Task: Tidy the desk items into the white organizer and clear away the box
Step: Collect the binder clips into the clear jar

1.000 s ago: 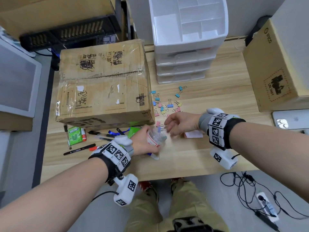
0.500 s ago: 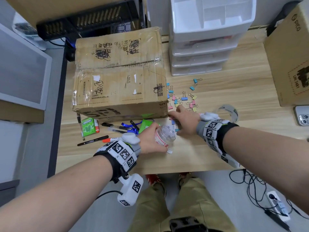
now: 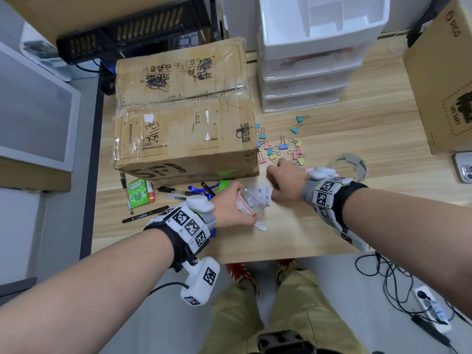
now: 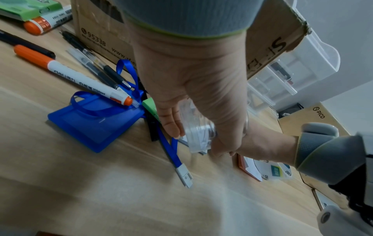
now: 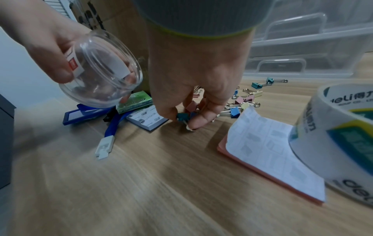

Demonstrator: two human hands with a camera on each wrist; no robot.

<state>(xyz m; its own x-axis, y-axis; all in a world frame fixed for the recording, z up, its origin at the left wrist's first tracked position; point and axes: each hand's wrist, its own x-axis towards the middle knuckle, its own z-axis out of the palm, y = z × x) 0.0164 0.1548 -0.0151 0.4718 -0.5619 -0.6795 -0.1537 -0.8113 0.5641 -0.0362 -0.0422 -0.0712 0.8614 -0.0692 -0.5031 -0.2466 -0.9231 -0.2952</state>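
My left hand [image 3: 231, 208] [image 4: 193, 102] grips a clear plastic jar [image 3: 251, 201] [image 5: 101, 70] tilted on its side just above the desk. Right beside it, my right hand [image 3: 283, 182] [image 5: 187, 118] pinches a teal binder clip [image 5: 182, 117] at the near edge of a scatter of coloured binder clips [image 3: 281, 145] [image 5: 242, 102]. The big cardboard box [image 3: 184, 118] lies left of the clips. The white drawer organizer [image 3: 314, 47] stands at the back.
Pens [image 3: 145, 214], a gum pack [image 3: 138, 194], a blue badge holder with lanyard [image 4: 95, 124], a notepad [image 5: 148, 118], a sticky-note pad [image 5: 272, 159] and a tape roll [image 3: 350, 166] lie on the desk. A second brown box [image 3: 444, 80] and a phone [image 3: 463, 169] sit at the right.
My right hand moved from beside the jar's mouth back toward the clip pile and closed on a clip. The left hand kept the jar in about the same place.
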